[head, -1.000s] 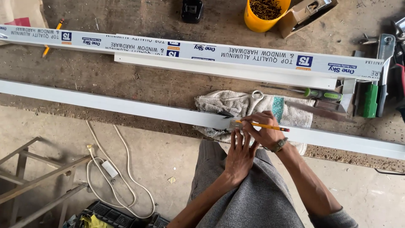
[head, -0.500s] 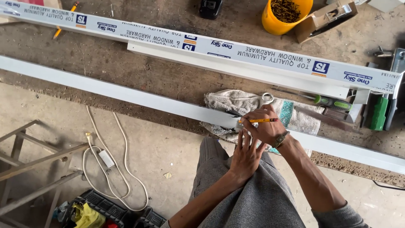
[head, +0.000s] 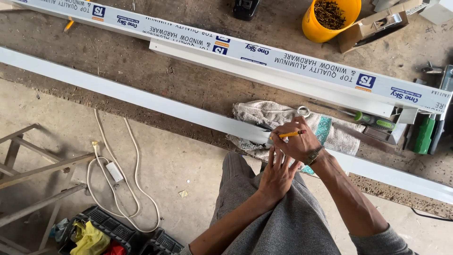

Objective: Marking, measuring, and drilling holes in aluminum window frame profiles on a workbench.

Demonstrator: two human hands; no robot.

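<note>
My right hand [head: 298, 141] came in from the lower right, wrist bent back toward me, its fingers pinched on a yellow pencil [head: 289, 135]. The pencil lay nearly level, its tip pointing left and resting on the near edge of the long white aluminium bar [head: 141, 100] that ran across the front of the bench [head: 188, 80]. A watch [head: 311, 156] sat on that wrist.

My left hand [head: 276, 175] reached up from below, forearm straight along my grey trouser leg — its fingers stretched out and slightly spread, the tips pushing against the underside of my right hand and up toward the bar's edge. It held nothing.

Just behind the pencil a rumpled pale rag [head: 273, 115] with a teal patch lay on the bench, partly under the bar. A green-handled screwdriver [head: 373, 120] lay beyond it, near a second white bar in printed wrapping [head: 283, 61]. Farther back stood a yellow tub of screws [head: 330, 19]. On the floor to my left a white cable [head: 113, 174] looped beside a metal frame [head: 33, 170].
</note>
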